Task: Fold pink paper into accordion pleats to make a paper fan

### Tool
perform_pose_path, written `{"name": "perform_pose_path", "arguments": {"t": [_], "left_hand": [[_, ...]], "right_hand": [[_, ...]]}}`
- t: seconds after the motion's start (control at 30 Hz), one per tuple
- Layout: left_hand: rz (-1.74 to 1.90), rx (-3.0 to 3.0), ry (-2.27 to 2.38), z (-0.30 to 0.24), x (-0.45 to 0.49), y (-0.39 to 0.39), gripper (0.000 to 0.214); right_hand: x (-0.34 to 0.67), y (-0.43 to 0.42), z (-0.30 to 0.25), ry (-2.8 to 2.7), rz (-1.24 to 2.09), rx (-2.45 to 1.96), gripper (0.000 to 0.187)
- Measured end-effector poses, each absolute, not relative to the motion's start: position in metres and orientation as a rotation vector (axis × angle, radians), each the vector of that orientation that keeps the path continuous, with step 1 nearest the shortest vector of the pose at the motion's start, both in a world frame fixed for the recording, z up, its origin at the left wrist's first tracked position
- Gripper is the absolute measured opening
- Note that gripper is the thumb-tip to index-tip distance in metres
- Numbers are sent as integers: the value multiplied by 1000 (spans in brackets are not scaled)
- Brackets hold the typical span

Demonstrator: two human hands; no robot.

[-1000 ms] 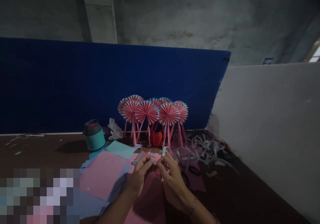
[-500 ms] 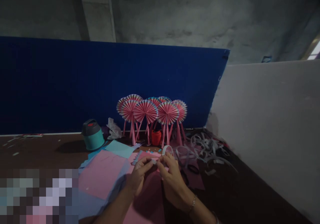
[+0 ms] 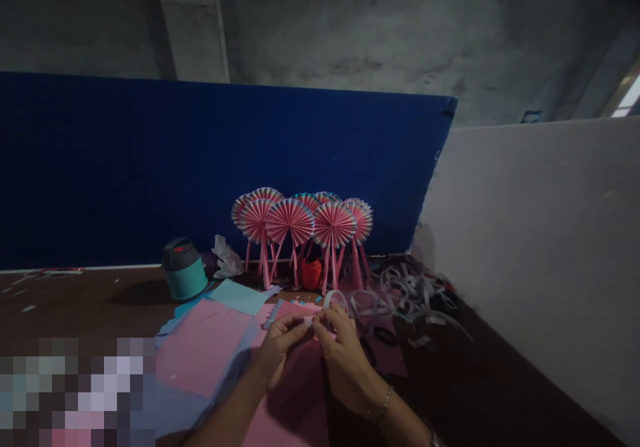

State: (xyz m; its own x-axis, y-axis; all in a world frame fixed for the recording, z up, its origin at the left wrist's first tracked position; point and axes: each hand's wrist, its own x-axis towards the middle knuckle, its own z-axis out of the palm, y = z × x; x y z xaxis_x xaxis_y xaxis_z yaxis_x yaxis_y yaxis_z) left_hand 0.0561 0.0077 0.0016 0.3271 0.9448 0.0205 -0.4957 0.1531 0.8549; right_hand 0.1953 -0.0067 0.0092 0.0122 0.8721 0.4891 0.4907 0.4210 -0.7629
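Observation:
My left hand (image 3: pixel 276 352) and my right hand (image 3: pixel 345 360) meet over the dark table, fingertips pinched together on a small folded paper strip (image 3: pixel 306 320). A clear tape roll (image 3: pixel 336 298) rests just beyond my right fingers. Pink paper sheets (image 3: pixel 205 347) lie under and to the left of my hands, with a light blue sheet (image 3: pixel 239 296) behind them.
Several pink pleated paper fans (image 3: pixel 300 224) on stick legs stand against a blue partition (image 3: pixel 150 167), a red object (image 3: pixel 313 274) among them. A teal flask (image 3: pixel 183 269) and crumpled white paper (image 3: pixel 225 257) sit at left. Curled paper strips (image 3: pixel 415 294) pile beside a white board (image 3: pixel 540 247).
My hands stay pinched on the strip with only slight finger shifts. The view has drifted a little, so things sit slightly left and higher.

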Motion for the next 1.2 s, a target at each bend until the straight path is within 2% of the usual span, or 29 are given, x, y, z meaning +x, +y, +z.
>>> {"name": "perform_pose_path", "arguments": {"t": [0.63, 1.2], "left_hand": [[1133, 1051, 671, -6, 54, 11, 30], [1299, 1306, 931, 2, 62, 3, 24]], "right_hand": [[196, -3, 1, -1656, 413, -1286, 18], [196, -6, 4, -1731, 351, -1321, 12]]}}
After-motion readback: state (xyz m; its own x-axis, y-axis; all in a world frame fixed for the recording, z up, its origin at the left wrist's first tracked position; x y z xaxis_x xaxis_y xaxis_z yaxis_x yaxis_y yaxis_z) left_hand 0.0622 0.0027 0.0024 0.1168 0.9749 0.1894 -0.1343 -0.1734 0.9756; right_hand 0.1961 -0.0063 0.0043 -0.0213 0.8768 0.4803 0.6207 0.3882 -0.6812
